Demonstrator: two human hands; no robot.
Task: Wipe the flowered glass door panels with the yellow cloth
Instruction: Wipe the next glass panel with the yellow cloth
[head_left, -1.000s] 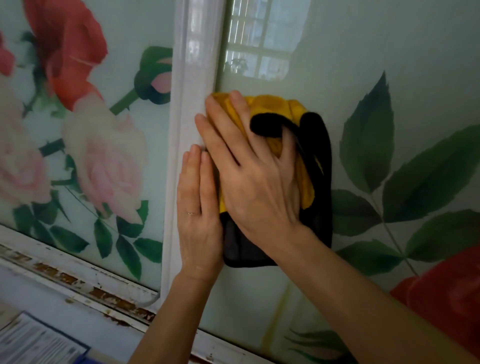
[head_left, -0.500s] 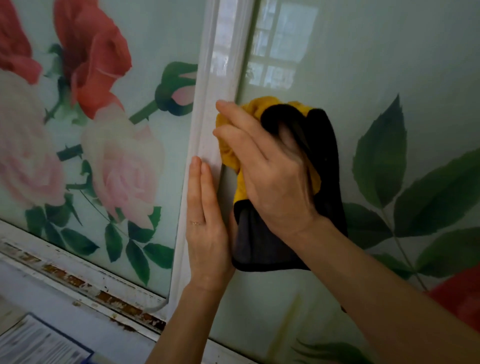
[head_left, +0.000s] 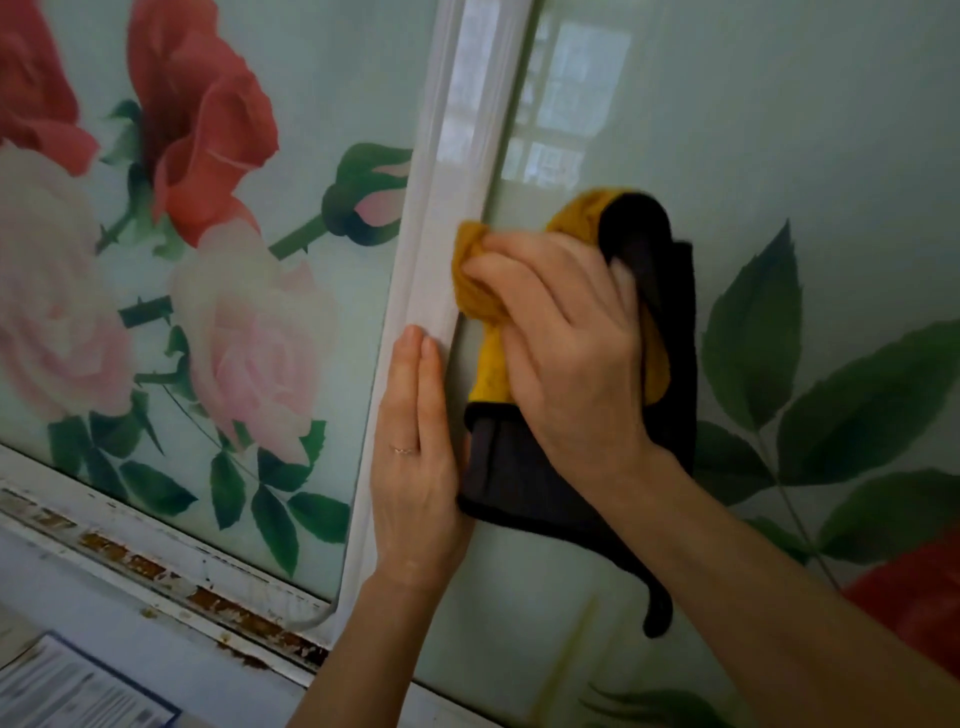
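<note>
Two glass door panels fill the view: the left panel (head_left: 218, 291) printed with red and pink roses, the right panel (head_left: 779, 156) pale green with dark leaves. A white frame strip (head_left: 457, 171) divides them. My right hand (head_left: 566, 348) grips the bunched yellow cloth (head_left: 478, 291) with its dark reverse side and presses it on the right panel beside the strip. The cloth's dark part hangs below the hand. My left hand (head_left: 415, 467) lies flat with straight fingers against the strip's right edge, just left of the cloth.
A white bottom rail (head_left: 156, 561) with rusty, chipped patches runs under the left panel. A printed paper (head_left: 67, 686) lies at the lower left corner. A window is reflected high on the right panel.
My right hand went from flat on the cloth to curled, bunching it up against the frame strip. The left hand stayed flat on the strip. The view shifted so the panels sit further right.
</note>
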